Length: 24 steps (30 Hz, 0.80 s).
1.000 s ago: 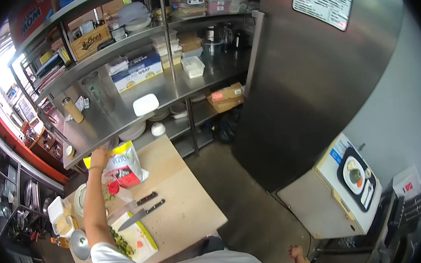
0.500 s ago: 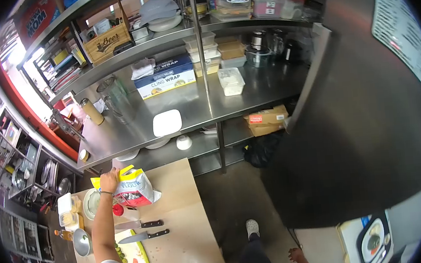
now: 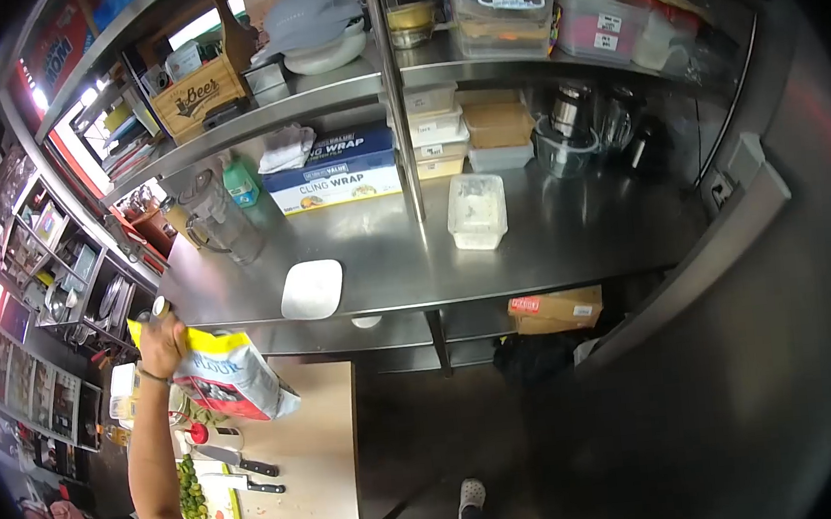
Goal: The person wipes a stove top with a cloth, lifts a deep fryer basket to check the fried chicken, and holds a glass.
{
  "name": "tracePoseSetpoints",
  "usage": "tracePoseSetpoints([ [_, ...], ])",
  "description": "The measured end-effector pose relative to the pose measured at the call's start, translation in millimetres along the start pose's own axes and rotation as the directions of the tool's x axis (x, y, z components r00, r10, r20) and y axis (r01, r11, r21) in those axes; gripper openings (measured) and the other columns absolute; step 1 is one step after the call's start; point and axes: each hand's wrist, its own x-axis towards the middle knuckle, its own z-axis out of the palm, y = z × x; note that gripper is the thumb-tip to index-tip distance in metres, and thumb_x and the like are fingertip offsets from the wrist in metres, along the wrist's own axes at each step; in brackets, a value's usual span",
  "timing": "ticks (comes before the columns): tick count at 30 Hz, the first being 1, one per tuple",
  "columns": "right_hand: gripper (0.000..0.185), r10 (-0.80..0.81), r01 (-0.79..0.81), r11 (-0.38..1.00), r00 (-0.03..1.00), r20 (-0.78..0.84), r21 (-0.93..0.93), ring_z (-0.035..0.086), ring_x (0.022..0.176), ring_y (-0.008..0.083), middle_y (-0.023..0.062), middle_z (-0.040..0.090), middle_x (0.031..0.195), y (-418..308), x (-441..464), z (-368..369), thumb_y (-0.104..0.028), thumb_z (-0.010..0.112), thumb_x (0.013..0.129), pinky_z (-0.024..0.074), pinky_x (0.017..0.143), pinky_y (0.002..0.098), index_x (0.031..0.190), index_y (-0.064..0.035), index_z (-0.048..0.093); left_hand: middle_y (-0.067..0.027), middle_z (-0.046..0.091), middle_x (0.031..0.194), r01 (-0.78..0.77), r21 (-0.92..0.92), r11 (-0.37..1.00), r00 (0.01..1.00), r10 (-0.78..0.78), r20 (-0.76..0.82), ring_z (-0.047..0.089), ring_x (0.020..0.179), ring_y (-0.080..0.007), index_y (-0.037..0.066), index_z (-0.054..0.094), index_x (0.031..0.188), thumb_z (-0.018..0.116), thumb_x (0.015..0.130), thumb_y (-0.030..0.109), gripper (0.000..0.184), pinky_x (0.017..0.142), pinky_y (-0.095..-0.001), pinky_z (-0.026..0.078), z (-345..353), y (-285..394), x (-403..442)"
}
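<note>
My left hand (image 3: 160,347) is closed on the gathered yellow top of a bag of flour (image 3: 232,382). The bag hangs tilted above the far left of the wooden worktable (image 3: 318,446). Below it a squeeze bottle with a red cap (image 3: 216,436) lies on its side. Two black-handled knives are nearby: one knife (image 3: 239,460) rests behind the other knife (image 3: 247,484), which lies partly over the cutting board (image 3: 222,514). Chopped green pieces (image 3: 191,494) cover the board's left part. My right hand is out of view.
A steel counter (image 3: 377,273) runs across the back, bearing a white square plate (image 3: 312,289), a clear tub (image 3: 478,212), a cling wrap box (image 3: 334,180) and a glass pitcher (image 3: 220,227). A large dark steel surface (image 3: 666,415) stands at the right.
The flour bag has come up off the table in my left hand. My right hand has left the view. The camera has shifted, bringing the counter closer.
</note>
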Motion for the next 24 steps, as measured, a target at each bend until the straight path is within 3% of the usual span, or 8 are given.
tracePoseSetpoints([
  [4, 0.034, -0.135, 0.135, 0.991, 0.99, -0.038, -0.004, 0.059, 0.093, 0.0295, 0.0156, 0.061, 0.102, -75.2, 12.2, -28.1, -0.028, 0.05, 0.086, 0.0468, 0.078, 0.0401, 0.109, -0.0057, 0.059, -0.014, 0.049, 0.06, 0.03, 0.034, 0.999, 0.999, -0.029, -0.025, 0.049, 0.055, -0.0324, 0.004, 0.052, 0.075, 0.047, 0.087, 0.017, 0.018, 0.053, -0.0402, 0.037, -6.8, 5.8, 80.9],
  [10, 0.035, -0.242, 0.24, 0.97, 0.969, -0.052, -0.035, 0.059, 0.094, 0.0305, 0.0168, 0.061, 0.102, -148.3, 4.0, -44.7, -0.03, 0.05, 0.085, 0.046, 0.079, 0.0411, 0.108, -0.0053, 0.059, -0.0138, 0.048, 0.054, -0.083, 0.011, 0.997, 0.928, 0.081, -0.363, 0.05, 0.05, -0.031, 0.005, 0.05, 0.073, 0.048, 0.087, 0.015, 0.018, 0.048, -0.0402, 0.038, 0.9, 39.0, 207.6],
  [14, 0.036, -0.244, 0.241, 0.968, 0.969, -0.041, -0.069, 0.058, 0.095, 0.0311, 0.0175, 0.061, 0.101, -165.7, -4.5, -40.1, -0.032, 0.05, 0.085, 0.0454, 0.08, 0.0418, 0.108, -0.0051, 0.059, -0.012, 0.047, 0.052, -0.071, -0.038, 0.997, 0.875, 0.044, -0.482, 0.05, 0.047, -0.0297, 0.007, 0.046, 0.067, 0.049, 0.088, 0.02, 0.025, 0.045, -0.0399, 0.039, 49.2, 53.4, 263.6],
  [20, 0.038, -0.146, 0.139, 0.982, 0.988, -0.048, -0.129, 0.058, 0.095, 0.0321, 0.0186, 0.061, 0.101, -162.5, -18.1, -22.7, -0.034, 0.05, 0.085, 0.0446, 0.081, 0.0428, 0.107, -0.0047, 0.06, -0.0105, 0.048, 0.053, -0.132, -0.072, 0.989, 0.88, 0.083, -0.468, 0.05, 0.046, -0.0281, 0.008, 0.046, 0.065, 0.05, 0.087, 0.024, 0.027, 0.045, -0.0394, 0.04, 157.1, 71.4, 311.6],
  [24, 0.039, -0.091, 0.082, 0.969, 0.995, -0.027, -0.235, 0.058, 0.096, 0.0328, 0.0194, 0.061, 0.101, -164.9, -44.0, -10.9, -0.036, 0.05, 0.085, 0.044, 0.082, 0.0435, 0.107, -0.0044, 0.06, -0.0096, 0.048, 0.052, -0.183, -0.209, 0.961, 0.934, 0.104, -0.343, 0.05, 0.047, -0.0277, 0.009, 0.047, 0.064, 0.05, 0.087, 0.025, 0.028, 0.045, -0.0388, 0.04, 235.2, 74.5, 310.8],
])
